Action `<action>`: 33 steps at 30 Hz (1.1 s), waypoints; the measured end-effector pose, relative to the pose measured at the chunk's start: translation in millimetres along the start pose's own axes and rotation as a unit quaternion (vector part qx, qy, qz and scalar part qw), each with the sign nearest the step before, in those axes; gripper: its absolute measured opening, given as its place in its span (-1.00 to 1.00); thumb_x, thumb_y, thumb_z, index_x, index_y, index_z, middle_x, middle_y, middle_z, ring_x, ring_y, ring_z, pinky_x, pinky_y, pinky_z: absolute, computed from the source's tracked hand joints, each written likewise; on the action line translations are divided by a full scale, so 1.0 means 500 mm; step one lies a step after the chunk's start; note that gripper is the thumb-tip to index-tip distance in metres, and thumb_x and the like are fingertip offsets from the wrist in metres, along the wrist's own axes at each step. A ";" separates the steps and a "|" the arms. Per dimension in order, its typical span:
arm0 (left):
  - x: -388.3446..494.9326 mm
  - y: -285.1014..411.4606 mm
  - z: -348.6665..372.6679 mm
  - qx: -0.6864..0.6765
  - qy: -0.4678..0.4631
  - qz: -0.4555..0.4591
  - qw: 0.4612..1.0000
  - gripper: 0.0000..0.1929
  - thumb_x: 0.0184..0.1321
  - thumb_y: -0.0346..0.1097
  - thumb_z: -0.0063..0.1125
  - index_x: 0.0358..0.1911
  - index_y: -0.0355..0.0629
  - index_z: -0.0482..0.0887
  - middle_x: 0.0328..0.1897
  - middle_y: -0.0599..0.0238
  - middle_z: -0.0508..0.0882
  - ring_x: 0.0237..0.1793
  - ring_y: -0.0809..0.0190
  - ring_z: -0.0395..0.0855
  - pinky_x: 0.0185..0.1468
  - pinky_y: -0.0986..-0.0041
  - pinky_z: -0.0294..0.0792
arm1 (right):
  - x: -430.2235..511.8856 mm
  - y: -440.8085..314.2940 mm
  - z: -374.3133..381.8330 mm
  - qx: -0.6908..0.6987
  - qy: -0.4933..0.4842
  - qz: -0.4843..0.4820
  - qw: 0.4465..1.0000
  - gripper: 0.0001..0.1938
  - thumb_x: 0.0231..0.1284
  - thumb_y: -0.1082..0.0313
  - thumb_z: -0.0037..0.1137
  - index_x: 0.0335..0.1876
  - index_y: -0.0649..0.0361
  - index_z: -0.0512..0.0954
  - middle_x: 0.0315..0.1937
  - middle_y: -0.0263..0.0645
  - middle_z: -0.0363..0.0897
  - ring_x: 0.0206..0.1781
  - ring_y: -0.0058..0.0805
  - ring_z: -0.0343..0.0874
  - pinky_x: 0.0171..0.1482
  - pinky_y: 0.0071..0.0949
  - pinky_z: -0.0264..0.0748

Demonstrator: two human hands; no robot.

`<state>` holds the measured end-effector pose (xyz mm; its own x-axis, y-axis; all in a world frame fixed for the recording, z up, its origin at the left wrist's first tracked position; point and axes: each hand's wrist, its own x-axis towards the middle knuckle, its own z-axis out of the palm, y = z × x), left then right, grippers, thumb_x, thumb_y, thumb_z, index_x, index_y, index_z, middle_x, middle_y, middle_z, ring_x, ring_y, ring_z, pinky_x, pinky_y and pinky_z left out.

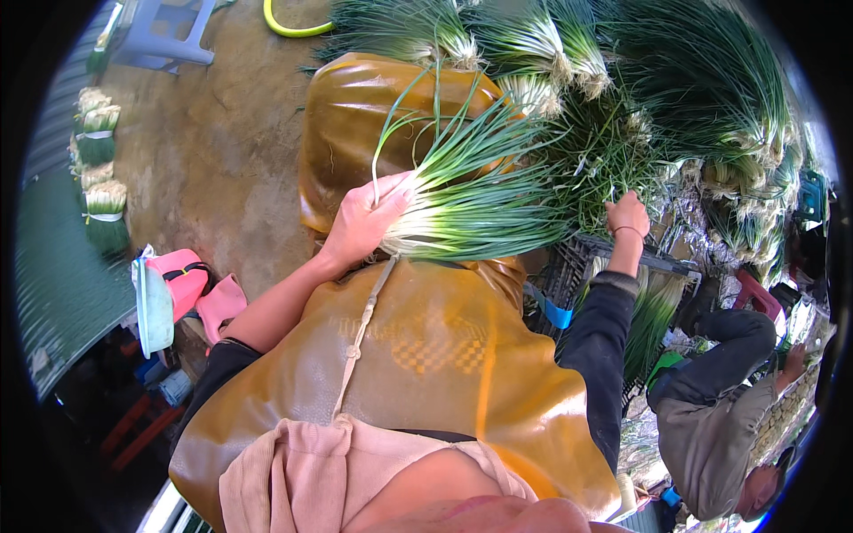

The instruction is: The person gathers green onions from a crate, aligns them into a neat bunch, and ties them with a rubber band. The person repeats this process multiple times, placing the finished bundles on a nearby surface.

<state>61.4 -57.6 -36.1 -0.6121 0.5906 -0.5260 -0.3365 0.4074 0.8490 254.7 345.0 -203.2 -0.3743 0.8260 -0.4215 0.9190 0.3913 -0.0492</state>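
My left hand (370,216) is closed around the pale lower ends of a bunch of green onions (480,186), held above my lap. The long green leaves fan out to the right, over a brown waterproof apron (426,320). Off to the right, my right hand (628,216) is at a heap of loose green leaves and trimmings (593,160). Its fingers are curled, and I cannot make out whether they pinch anything. Just below that hand stands a black plastic crate (566,256) with more green onions (656,306) in it.
Piled green onion bunches (693,73) lie at the upper right. Tied bundles (103,206) stand at the left by a water-covered area (60,286). A plastic stool (163,33) and a yellow-green hose (293,28) are at the top. Another person (713,400) sits at the lower right.
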 end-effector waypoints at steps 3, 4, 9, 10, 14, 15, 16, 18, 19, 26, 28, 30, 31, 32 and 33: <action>-0.015 0.008 0.006 0.029 0.024 0.006 0.999 -0.61 0.44 -0.33 -0.01 0.24 -0.40 0.49 0.06 0.28 0.67 0.02 0.45 0.54 0.16 0.57 0.38 | -0.164 -0.221 -0.126 0.256 0.026 -0.198 0.946 -0.72 0.31 0.11 0.12 0.01 0.03 0.65 -0.42 -0.24 0.73 -0.28 -0.39 0.73 -0.15 -0.37 0.60; -0.013 0.004 0.007 0.041 0.022 0.022 0.999 -0.61 0.44 -0.33 -0.01 0.24 -0.41 0.49 0.06 0.28 0.67 0.01 0.46 0.53 0.15 0.57 0.38 | -0.227 -0.291 -0.166 0.327 0.042 -0.282 0.901 -0.81 0.31 0.28 0.14 -0.03 0.02 0.67 -0.38 -0.25 0.71 -0.35 -0.46 0.69 -0.24 -0.48 0.59; -0.009 -0.005 0.009 0.091 0.037 0.040 0.994 -0.61 0.36 -0.33 0.06 0.19 -0.37 0.54 -0.06 0.20 0.73 -0.07 0.44 0.56 0.11 0.50 0.42 | -0.309 -0.479 -0.119 0.314 -0.012 -0.678 0.665 -0.82 0.21 0.32 0.18 -0.08 0.02 0.61 -0.23 -0.27 0.59 -0.12 -0.25 0.60 -0.11 -0.36 0.58; -0.011 -0.006 0.006 0.104 0.035 0.045 0.993 -0.61 0.36 -0.32 0.07 0.19 -0.36 0.54 -0.07 0.19 0.73 -0.07 0.43 0.56 0.11 0.49 0.42 | -0.293 -0.485 -0.113 0.241 -0.084 -0.696 0.672 -0.89 0.21 0.31 0.17 -0.20 0.08 0.61 -0.28 -0.27 0.58 -0.17 -0.22 0.61 -0.14 -0.35 0.59; -0.016 -0.011 0.000 0.174 0.041 0.113 0.977 -0.62 0.32 -0.35 0.07 0.17 -0.33 0.57 -0.03 0.06 0.73 -0.07 0.25 0.68 0.08 0.44 0.45 | -0.244 -0.443 -0.105 0.284 0.062 -0.627 0.723 -0.93 0.20 0.34 0.18 -0.31 0.13 0.60 -0.35 -0.24 0.58 -0.27 -0.23 0.61 -0.23 -0.32 0.58; -0.017 -0.014 0.000 0.208 0.043 0.149 0.966 -0.62 0.30 -0.35 0.08 0.17 -0.31 0.58 -0.03 0.03 0.73 -0.07 0.19 0.71 0.07 0.42 0.46 | -0.207 -0.416 -0.098 0.306 0.128 -0.560 0.759 -0.93 0.21 0.35 0.18 -0.31 0.14 0.61 -0.36 -0.23 0.59 -0.31 -0.24 0.61 -0.26 -0.32 0.57; -0.017 -0.015 0.002 0.225 0.052 0.169 0.958 -0.62 0.29 -0.35 0.09 0.17 -0.27 0.59 -0.07 0.01 0.73 -0.12 0.13 0.71 0.02 0.41 0.48 | -0.178 -0.386 -0.110 0.311 0.169 -0.499 0.791 -0.92 0.24 0.34 0.18 -0.31 0.15 0.61 -0.37 -0.23 0.59 -0.35 -0.27 0.60 -0.29 -0.35 0.56; -0.013 -0.021 0.005 0.261 0.060 0.207 0.941 -0.62 0.27 -0.34 0.11 0.16 -0.18 0.62 -0.14 -0.01 0.73 -0.21 -0.01 0.71 -0.08 0.37 0.51 | -0.175 -0.359 -0.142 0.333 0.169 -0.394 0.840 -0.89 0.28 0.31 0.20 -0.28 0.16 0.62 -0.40 -0.23 0.59 -0.41 -0.32 0.58 -0.34 -0.41 0.53; -0.013 -0.021 0.006 0.285 0.062 0.209 0.934 -0.63 0.26 -0.34 0.12 0.16 -0.13 0.63 -0.20 0.01 0.72 -0.26 -0.02 0.69 -0.14 0.36 0.51 | -0.190 -0.351 -0.171 0.353 0.127 -0.353 0.857 -0.86 0.29 0.28 0.21 -0.27 0.17 0.63 -0.42 -0.24 0.59 -0.43 -0.35 0.57 -0.36 -0.43 0.52; -0.017 0.018 0.022 0.430 0.045 0.227 0.873 -0.67 0.25 -0.30 0.15 0.10 0.01 0.69 -0.52 0.17 0.56 -0.52 0.02 0.57 -0.44 0.26 0.43 | -0.245 -0.381 -0.154 0.209 -0.023 -0.591 0.779 -0.91 0.10 0.27 0.30 -0.31 0.00 0.65 -0.39 -0.32 0.49 -0.20 -0.29 0.57 -0.20 -0.35 0.50; -0.026 0.027 0.022 0.445 0.033 0.209 0.870 -0.68 0.22 -0.36 0.16 0.06 -0.06 0.71 -0.50 0.15 0.56 -0.49 0.01 0.58 -0.41 0.26 0.44 | -0.239 -0.362 -0.141 0.203 -0.058 -0.581 0.786 -0.91 0.09 0.27 0.31 -0.33 0.01 0.64 -0.40 -0.32 0.50 -0.21 -0.28 0.57 -0.20 -0.34 0.50; -0.024 0.016 0.019 0.446 0.038 0.225 0.865 -0.69 0.20 -0.37 0.17 0.03 -0.05 0.72 -0.52 0.16 0.54 -0.50 0.03 0.57 -0.42 0.26 0.43 | -0.244 -0.339 -0.126 0.227 -0.080 -0.558 0.794 -0.91 0.08 0.25 0.32 -0.36 0.03 0.65 -0.41 -0.30 0.52 -0.23 -0.27 0.56 -0.19 -0.34 0.50; -0.023 0.011 0.018 0.447 0.039 0.234 0.863 -0.69 0.18 -0.37 0.18 0.02 -0.05 0.73 -0.52 0.17 0.54 -0.51 0.03 0.56 -0.43 0.26 0.42 | -0.253 -0.327 -0.124 0.255 -0.144 -0.502 0.814 -0.89 0.10 0.27 0.33 -0.29 0.07 0.68 -0.43 -0.26 0.52 -0.34 -0.35 0.54 -0.24 -0.41 0.49; -0.024 0.011 0.017 0.445 0.035 0.229 0.865 -0.69 0.17 -0.37 0.18 0.01 -0.05 0.73 -0.52 0.17 0.54 -0.51 0.04 0.55 -0.43 0.26 0.42 | -0.259 -0.318 -0.114 0.300 -0.174 -0.459 0.818 -0.87 0.12 0.30 0.33 -0.25 0.11 0.69 -0.45 -0.28 0.51 -0.39 -0.44 0.50 -0.28 -0.46 0.47; -0.024 0.012 0.017 0.442 0.030 0.228 0.867 -0.69 0.17 -0.37 0.19 0.00 -0.06 0.73 -0.52 0.18 0.54 -0.51 0.04 0.55 -0.43 0.26 0.42 | -0.264 -0.306 -0.097 0.343 -0.202 -0.411 0.820 -0.84 0.13 0.32 0.34 -0.20 0.15 0.70 -0.46 -0.30 0.50 -0.45 -0.53 0.46 -0.32 -0.51 0.44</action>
<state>72.8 -56.2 -25.3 -0.5831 0.8034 -0.1203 0.6136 0.5326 0.5830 157.6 195.9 -96.0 -0.9583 0.1415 -0.2482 0.2813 0.3137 -0.9069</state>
